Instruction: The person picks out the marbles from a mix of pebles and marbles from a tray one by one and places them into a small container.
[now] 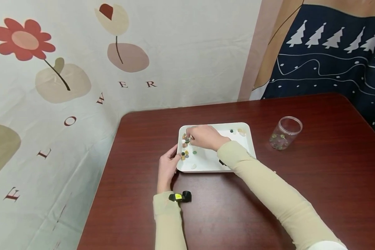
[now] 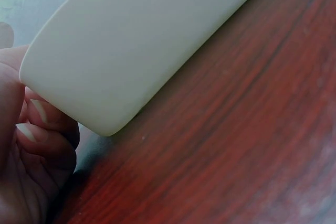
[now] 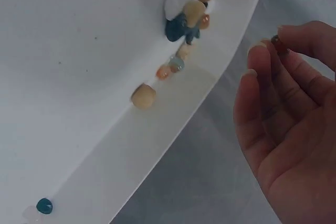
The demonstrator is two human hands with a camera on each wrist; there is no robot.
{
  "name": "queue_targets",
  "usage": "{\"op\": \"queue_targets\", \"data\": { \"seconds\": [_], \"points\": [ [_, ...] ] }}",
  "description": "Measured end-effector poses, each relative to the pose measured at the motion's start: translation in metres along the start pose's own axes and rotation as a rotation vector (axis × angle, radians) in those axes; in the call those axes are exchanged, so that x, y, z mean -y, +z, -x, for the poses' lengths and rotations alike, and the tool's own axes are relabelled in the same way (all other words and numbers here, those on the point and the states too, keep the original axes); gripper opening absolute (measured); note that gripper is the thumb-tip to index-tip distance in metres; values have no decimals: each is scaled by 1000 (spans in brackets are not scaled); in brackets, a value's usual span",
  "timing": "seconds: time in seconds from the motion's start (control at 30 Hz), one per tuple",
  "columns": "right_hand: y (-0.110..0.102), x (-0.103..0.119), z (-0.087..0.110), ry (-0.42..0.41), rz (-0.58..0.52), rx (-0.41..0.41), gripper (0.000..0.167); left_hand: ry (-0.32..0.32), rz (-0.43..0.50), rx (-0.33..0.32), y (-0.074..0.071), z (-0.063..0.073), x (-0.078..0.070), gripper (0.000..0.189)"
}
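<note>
A white rectangular tray [image 1: 207, 160] lies on the table with small polished stones in it. My left hand [image 1: 167, 166] grips its left side, thumb at the rim; in the left wrist view, curled fingers [image 2: 44, 137] show beside the tray's corner. Above the tray's far left part, my right hand [image 1: 204, 136] pinches a small dark stone [image 3: 280, 45] between thumb and fingertips. Several coloured stones [image 3: 184, 17] cluster along the tray's wall below it, tan, orange, white and dark green. A lone green stone [image 1: 194, 152] sits nearer the middle.
Right of the tray stands a clear open jar [image 1: 285, 133] with some stones at its bottom. A dark stone [image 1: 231, 131] and pale ones occupy the tray's far right corner. The brown table [image 1: 325, 166] meets a printed cloth [image 1: 190, 52] behind.
</note>
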State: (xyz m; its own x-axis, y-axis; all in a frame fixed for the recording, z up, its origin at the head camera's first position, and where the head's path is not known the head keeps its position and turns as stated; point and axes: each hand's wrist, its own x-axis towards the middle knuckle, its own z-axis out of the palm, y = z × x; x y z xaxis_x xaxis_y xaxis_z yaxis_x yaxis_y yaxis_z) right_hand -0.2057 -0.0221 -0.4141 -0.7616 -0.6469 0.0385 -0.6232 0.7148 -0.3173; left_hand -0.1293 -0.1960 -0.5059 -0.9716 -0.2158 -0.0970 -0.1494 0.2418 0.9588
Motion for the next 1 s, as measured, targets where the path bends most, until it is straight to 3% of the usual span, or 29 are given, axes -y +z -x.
{"op": "queue_targets", "data": {
  "seconds": [0.23,0.63,1.0],
  "points": [
    [-7,-10,15,107,-148,-33,17,-16,-19,-6,0,-1,-2,39],
    [-14,-27,42,152,-225,-145,12,-29,-50,-9,3,-2,-1,37],
    [-13,-40,70,260,-386,-246,11,-53,-38,-17,3,0,-1,37]
  ]
}}
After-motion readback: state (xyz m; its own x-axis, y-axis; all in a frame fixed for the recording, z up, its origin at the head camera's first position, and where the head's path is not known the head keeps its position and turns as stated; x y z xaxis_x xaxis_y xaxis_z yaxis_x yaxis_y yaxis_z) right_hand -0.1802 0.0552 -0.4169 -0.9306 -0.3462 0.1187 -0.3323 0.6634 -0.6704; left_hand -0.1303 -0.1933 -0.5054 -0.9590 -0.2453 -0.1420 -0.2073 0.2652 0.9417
